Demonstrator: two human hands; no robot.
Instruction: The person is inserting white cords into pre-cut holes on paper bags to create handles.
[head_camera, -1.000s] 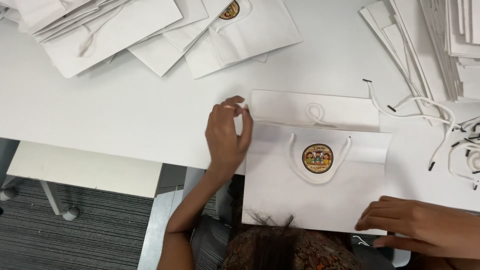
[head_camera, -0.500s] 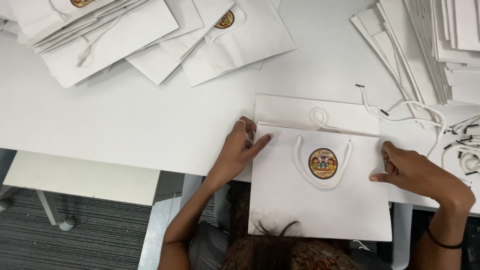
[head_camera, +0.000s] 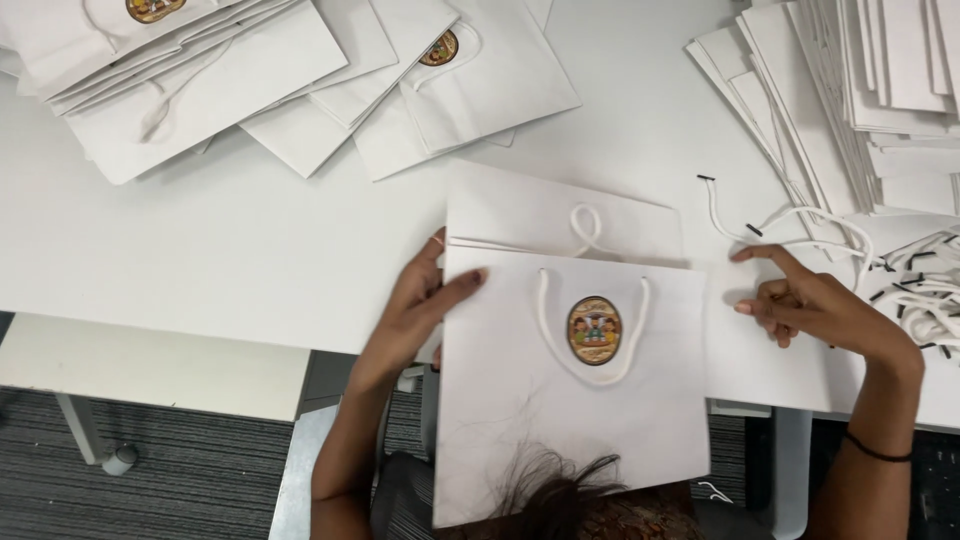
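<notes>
- Far left, top: loose pile of flat white paper bags (head_camera: 200, 90) fanned on the white worktop (head_camera: 200, 260); two show round colour stickers.
- Below worktop edge, left: grey carpet (head_camera: 150, 480), a lower white shelf and a caster foot.
- Left hand (head_camera: 420, 305) lies on the left edge of the front bag (head_camera: 560, 400). Its fingers (head_camera: 462, 284) are laid flat and slightly spread, index reaching onto the bag's top left corner, thumb side at the edge. Pressing rather than clamping; can't tell if the thumb is tucked under the edge.
- Front bag: white, flat, facing up, hanging over the near worktop edge towards the person. White rope handle (head_camera: 592, 330) loops down around an oval colour sticker (head_camera: 594, 330).
- A second white bag (head_camera: 520, 215) lies flat just behind, partly covered by the front one, its own rope loop showing at the top.
- Right hand (head_camera: 810, 305) rests on white paper just right of the front bag, fingers loosely curled, index pointing left, holding nothing. Dark band on that wrist.
- Just behind the right hand: loose white cords (head_camera: 790, 220) with black tips.
- Far right, top: tall stack of flat white bags (head_camera: 880, 90); more black-tipped cords bunched at the right edge.
</notes>
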